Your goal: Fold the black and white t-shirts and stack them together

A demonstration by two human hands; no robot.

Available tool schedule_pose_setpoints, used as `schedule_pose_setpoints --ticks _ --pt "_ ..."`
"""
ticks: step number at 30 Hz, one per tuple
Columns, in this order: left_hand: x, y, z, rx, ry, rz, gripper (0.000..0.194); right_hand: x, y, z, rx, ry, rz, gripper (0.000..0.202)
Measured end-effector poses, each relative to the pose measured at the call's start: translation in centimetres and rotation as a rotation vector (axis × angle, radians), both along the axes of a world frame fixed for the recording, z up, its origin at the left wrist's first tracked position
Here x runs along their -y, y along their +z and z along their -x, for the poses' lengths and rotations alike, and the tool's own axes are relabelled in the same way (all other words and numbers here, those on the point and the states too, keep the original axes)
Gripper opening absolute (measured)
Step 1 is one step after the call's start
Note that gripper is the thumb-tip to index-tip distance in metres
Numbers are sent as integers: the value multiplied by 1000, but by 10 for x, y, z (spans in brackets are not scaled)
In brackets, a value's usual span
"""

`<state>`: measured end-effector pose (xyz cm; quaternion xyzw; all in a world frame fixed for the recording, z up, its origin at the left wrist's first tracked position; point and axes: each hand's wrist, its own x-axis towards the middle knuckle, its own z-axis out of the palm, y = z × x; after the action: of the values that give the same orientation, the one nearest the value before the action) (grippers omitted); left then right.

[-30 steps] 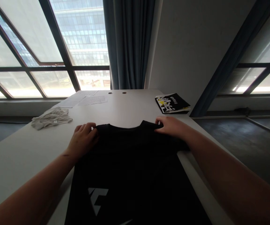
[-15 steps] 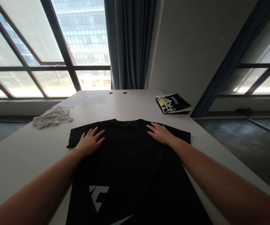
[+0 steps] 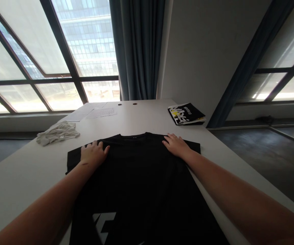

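Observation:
A black T-shirt [image 3: 139,177] lies spread out on the white table, its collar toward the far end and both short sleeves out to the sides. Part of a pale grey logo shows at its lower left. On the shirt's left shoulder area rests my left hand [image 3: 93,153], palm down, fingers apart. My right hand [image 3: 176,144] lies flat on the right shoulder, beside the sleeve, its fingers stretched out. Neither hand holds anything; the shirt's lower end runs out of the frame.
Crumpled whitish fabric [image 3: 58,132] lies on the white table [image 3: 16,190] at the left. Paper sheets [image 3: 102,112] are behind it. A folded black, white and yellow printed item [image 3: 187,114] sits at the back right. Windows and a dark curtain [image 3: 138,51] stand beyond the table.
The shirt has shifted slightly left and toward me in the view, which has also tilted a little. My left hand has moved left, toward the sleeve; my right hand stays on the right shoulder.

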<state>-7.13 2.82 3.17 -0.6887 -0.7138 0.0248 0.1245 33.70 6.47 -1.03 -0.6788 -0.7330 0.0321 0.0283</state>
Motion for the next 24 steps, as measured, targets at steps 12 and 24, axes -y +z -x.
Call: schedule_pose_setpoints --ticks 12,24 --pt "-95 -31 -30 224 -249 272 72 -32 3 -12 -14 -166 74 70" --pt "-154 -41 -18 243 -345 236 71 -93 -4 -6 -30 203 104 68"
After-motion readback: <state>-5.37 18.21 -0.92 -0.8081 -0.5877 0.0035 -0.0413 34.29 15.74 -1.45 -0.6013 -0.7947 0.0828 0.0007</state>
